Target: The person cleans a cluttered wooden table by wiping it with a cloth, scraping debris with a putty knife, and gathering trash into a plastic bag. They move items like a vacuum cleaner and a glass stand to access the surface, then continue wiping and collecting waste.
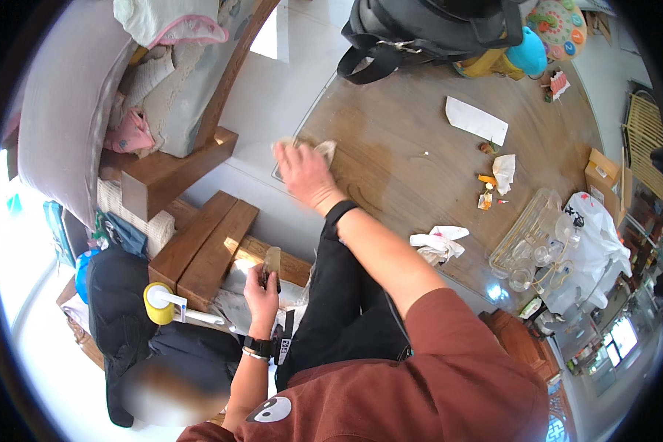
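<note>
My right hand (302, 174) presses a crumpled beige cloth (324, 151) onto the left edge of the brown wood-grain table (390, 136). Its fingers bend over the cloth, and a darker, wet-looking patch shows beside it. Lower down, near my lap, my left hand (261, 298) is closed round a small flat object (272, 260) with a pale, translucent-looking end and a dark part. The fingers cover much of it, so its kind is unclear. Left of that hand lies a lint roller (160, 303) with a yellow roll and white handle.
On the table are a black bag (435, 33), a white paper sheet (477, 121), crumpled tissues (440, 244), small scraps, and a clear tray (519, 232) with glassware. A wooden bench (202, 247), a sofa with cloths, and a dark padded garment (118, 309) stand at left.
</note>
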